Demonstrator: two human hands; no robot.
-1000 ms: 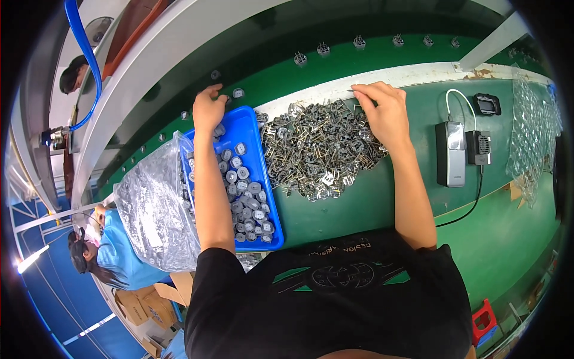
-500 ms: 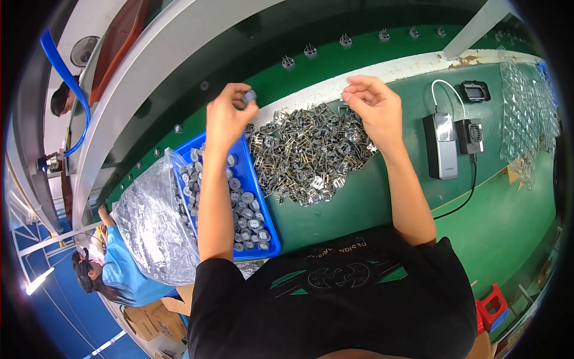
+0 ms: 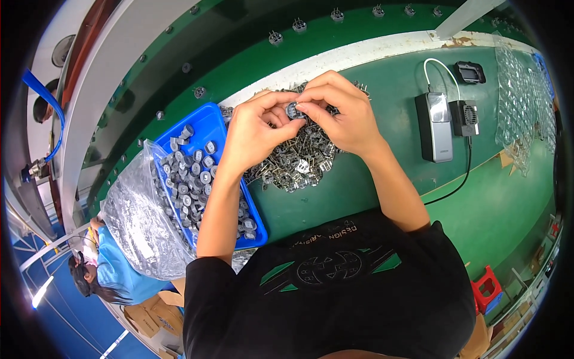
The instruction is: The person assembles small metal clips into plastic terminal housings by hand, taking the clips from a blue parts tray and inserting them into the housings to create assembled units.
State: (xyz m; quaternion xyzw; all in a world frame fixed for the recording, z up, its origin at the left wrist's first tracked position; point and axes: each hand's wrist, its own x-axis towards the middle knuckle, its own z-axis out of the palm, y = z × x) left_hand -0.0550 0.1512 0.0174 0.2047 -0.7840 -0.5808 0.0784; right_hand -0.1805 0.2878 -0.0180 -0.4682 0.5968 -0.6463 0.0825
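Observation:
In front of me, over the far part of a pile of small metal parts [image 3: 305, 163], my two hands meet. My left hand [image 3: 258, 127] pinches a round grey plastic part [image 3: 292, 110] between thumb and fingers. My right hand [image 3: 342, 113] is closed, its thumb and fingertips right at that part; anything small in them is hidden. Left of the pile, partly under my left forearm, lies a blue tray [image 3: 258, 226] of many similar grey round parts [image 3: 185, 185].
A clear plastic bag [image 3: 140, 215] lies against the tray's left side. Beyond a white ledge, a green strip carries spaced-out parts [image 3: 299, 25]. A grey-black device [image 3: 434, 128] with cables sits right, near bubble wrap [image 3: 520, 102]. Another person [image 3: 116, 263] is at lower left.
My hands were apart, the left holding the grey part above the tray's far end. Now they have come together over the pile, fingertips meeting at the part. The view has shifted slightly.

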